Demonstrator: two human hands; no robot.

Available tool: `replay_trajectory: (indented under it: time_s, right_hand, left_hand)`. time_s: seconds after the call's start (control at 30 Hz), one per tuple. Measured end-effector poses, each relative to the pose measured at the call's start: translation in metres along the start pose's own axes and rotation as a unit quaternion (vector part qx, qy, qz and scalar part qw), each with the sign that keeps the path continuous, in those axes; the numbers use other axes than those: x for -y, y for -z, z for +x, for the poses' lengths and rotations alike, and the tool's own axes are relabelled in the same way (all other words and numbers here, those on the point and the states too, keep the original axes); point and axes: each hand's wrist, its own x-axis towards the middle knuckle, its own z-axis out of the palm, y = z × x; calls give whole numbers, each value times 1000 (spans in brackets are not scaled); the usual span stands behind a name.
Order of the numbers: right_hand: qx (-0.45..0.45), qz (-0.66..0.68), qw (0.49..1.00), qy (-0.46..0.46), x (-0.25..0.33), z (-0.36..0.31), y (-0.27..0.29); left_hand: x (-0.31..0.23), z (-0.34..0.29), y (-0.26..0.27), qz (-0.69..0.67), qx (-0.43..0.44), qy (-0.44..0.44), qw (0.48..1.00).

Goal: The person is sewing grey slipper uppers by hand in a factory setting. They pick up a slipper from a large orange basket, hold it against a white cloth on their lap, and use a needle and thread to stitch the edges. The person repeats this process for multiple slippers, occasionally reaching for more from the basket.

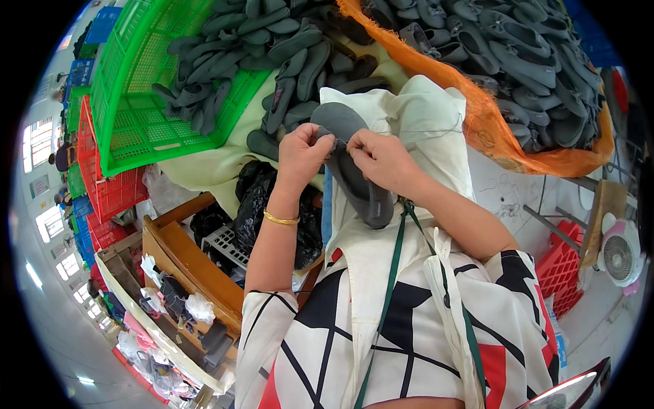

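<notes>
Both hands work one grey shoe sole (354, 170) over the cream cloth (422, 116); left hand (303, 153) clamps its upper end; right hand (381, 158) pinches its edge, seemingly trimming; next calls for steady grip.

Grey sole-shaped piece (354, 174): flat, elongated, rounded at both ends, dark grey rubber or foam. Held in the air, tilted, upper end far-left, lower end near-right over the cream apron. Both hands pinch its upper half at mid-edge. Possibly a thin thread or trim at the pinch point; too small to confirm.
</notes>
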Motion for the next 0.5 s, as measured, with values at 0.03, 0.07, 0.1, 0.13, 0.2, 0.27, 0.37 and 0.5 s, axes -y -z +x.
replay_trajectory:
  time_s: [0.03,0.07,0.1,0.13,0.2,0.27,0.37,0.5]
  right_hand:
    - [-10,-32,999,22,-3,2,-2]
    - [-10,-38,999,17,-3,2,-3]
    - [-11,-44,999,11,-2,3,-3]
    - [-11,-51,999,5,-2,4,-3]
    - [-10,-61,998,11,-3,5,-3]
    - [-10,-67,998,16,-4,6,-3]
    - [-11,-68,997,18,-6,7,-3]
    - [-15,-82,996,32,-7,10,-3]
  left_hand:
    - [1,1,1,2,4,-1,1000]
    - [3,1,1,3,5,0,1000]
    - [4,2,1,5,7,2,1000]
    - [5,3,1,6,9,4,1000]
    - [4,3,1,10,6,5,1000]
    - [3,3,0,11,6,5,1000]
    - [3,4,0,16,5,0,1000]
    - [10,6,0,37,-5,-13,999]
